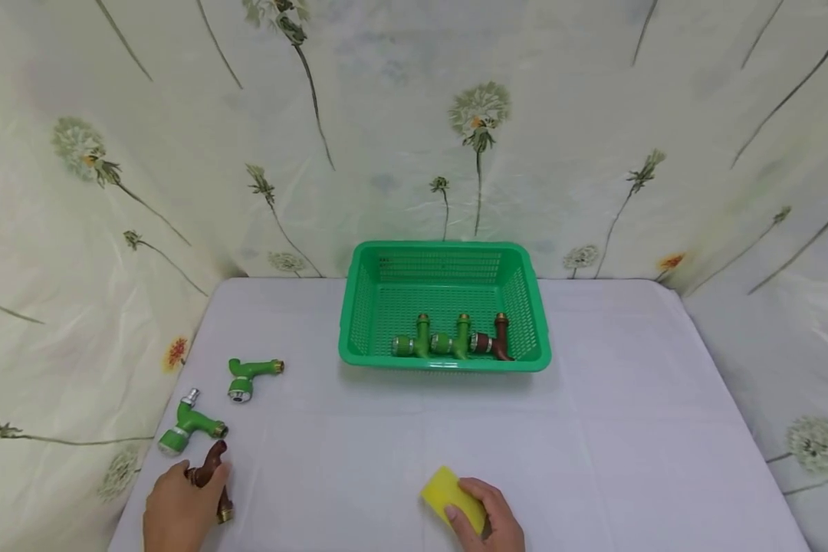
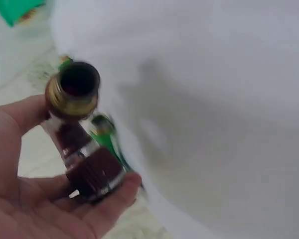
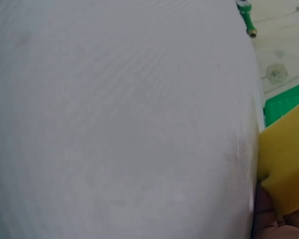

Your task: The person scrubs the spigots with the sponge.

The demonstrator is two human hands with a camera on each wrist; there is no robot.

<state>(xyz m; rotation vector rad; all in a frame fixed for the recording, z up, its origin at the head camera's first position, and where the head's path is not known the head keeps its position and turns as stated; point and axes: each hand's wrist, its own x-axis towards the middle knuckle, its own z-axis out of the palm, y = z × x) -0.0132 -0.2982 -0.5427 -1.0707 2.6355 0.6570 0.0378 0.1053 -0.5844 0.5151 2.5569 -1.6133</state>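
My left hand (image 1: 179, 506) grips a dark brown tap (image 1: 214, 468) at the table's left side. In the left wrist view the brass threaded end of this brown tap (image 2: 72, 102) points toward the camera, with thumb and fingers around its body. Just beyond it lies a green tap (image 1: 192, 425) with a silver spout, and farther back a second green tap (image 1: 251, 376). Near the front middle, my right hand (image 1: 491, 525) pinches a yellow sponge (image 1: 448, 491) between thumb and fingers. The right wrist view catches the sponge (image 3: 286, 159) at its right edge.
A green plastic basket (image 1: 445, 366) stands at the back middle of the white-covered table (image 1: 635, 429). Inside, along its front wall, sit two green taps (image 1: 422, 337) and a brown tap (image 1: 501, 337). A dandelion-patterned sheet (image 1: 400, 138) hangs behind and around the table.
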